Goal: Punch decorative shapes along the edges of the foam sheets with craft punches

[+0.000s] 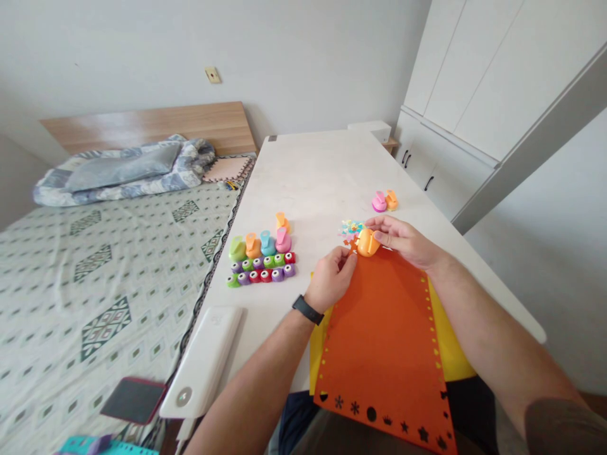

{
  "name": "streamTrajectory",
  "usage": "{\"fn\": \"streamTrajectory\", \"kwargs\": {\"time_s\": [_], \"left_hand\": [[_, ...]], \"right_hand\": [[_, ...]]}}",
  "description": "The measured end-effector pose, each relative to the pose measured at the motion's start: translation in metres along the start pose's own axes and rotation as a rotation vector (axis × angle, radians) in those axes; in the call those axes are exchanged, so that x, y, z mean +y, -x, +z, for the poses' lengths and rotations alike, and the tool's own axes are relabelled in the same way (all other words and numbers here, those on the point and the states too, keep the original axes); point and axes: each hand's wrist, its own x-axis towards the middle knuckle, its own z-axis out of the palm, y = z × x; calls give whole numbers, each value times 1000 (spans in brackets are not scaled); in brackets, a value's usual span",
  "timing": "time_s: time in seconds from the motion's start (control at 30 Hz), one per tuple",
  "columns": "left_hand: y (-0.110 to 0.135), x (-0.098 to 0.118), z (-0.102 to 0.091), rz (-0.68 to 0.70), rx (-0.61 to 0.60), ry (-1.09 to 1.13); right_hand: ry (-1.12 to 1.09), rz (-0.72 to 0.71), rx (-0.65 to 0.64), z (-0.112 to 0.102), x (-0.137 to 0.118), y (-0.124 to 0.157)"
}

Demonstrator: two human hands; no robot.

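An orange sheet of paper (pixel 384 335) lies in front of me with shapes punched along its near and side edges. My left hand (pixel 332 273), wearing a dark wristband, is closed on the sheet's far left corner. At the sheet's far edge, my right hand (pixel 403 242) has its thumb and fingers around a yellow-orange craft punch (pixel 368 243). Whether the paper sits in the punch's slot is hidden. Beside the punch lies a small heap of punched paper bits (pixel 351 226), mostly blue, yellow, pink and orange.
Under the orange sheet is yellow paper (pixel 448 354). Several larger punches (pixel 268 243) and rows of small punches (pixel 265 275) stand on the left of the white table (pixel 313 170). Two more punches (pixel 385 201) stand farther right. A white device (pixel 203 360) lies near the left edge.
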Motion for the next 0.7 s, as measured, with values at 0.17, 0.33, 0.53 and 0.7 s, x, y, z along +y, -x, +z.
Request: {"fn": "streamTrajectory", "kwargs": {"time_s": [0.17,0.33,0.53,0.7], "left_hand": [[0,0,0,10,5,-10],[0,-2,1,10,20,-25],[0,-3,1,2,39,-26],[0,-1,1,-7,50,-25]], "right_hand": [[-16,8,-3,0,2,1],[-20,20,1,1,4,2],[-20,23,-34,4,6,2],[-21,32,-48,7,7,3]]}}
